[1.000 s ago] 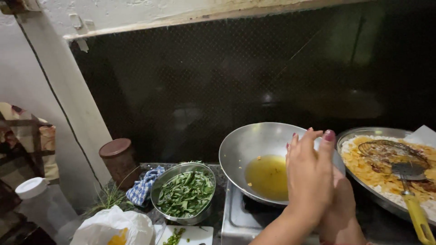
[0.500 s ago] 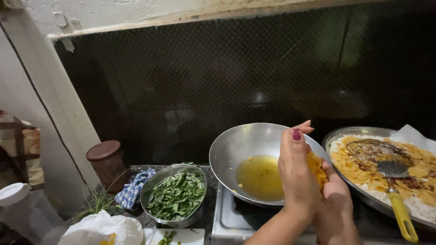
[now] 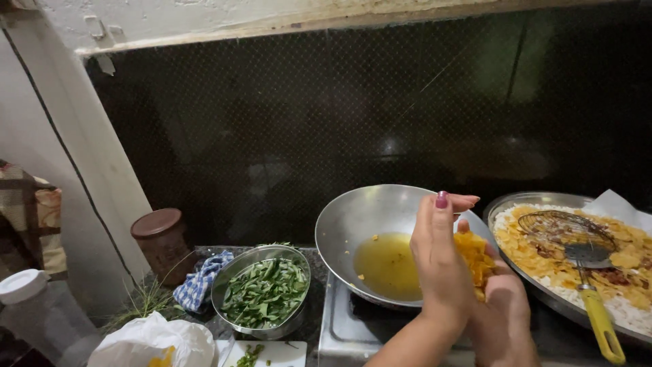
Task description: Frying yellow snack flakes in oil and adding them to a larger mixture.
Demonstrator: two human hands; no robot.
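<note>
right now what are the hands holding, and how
A heap of yellow-orange flakes, cupped between both palms over the steel pan of oil: the right hand underneath, the left hand pressed against the side.

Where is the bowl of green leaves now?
In the head view, the bowl of green leaves stands lower left, between the blue checked cloth and the oil pan.

No labels, signs or screens showing. Sitting at the lower left edge of the worktop [image 3: 204, 326]: a crumpled white plastic bag [image 3: 153, 343] with something yellow peeking out. Standing just left of it, partly cut off: a clear plastic jar with white lid [image 3: 27, 306]. Resting further back against the wall: a brown round lidded container [image 3: 161, 238].
</note>
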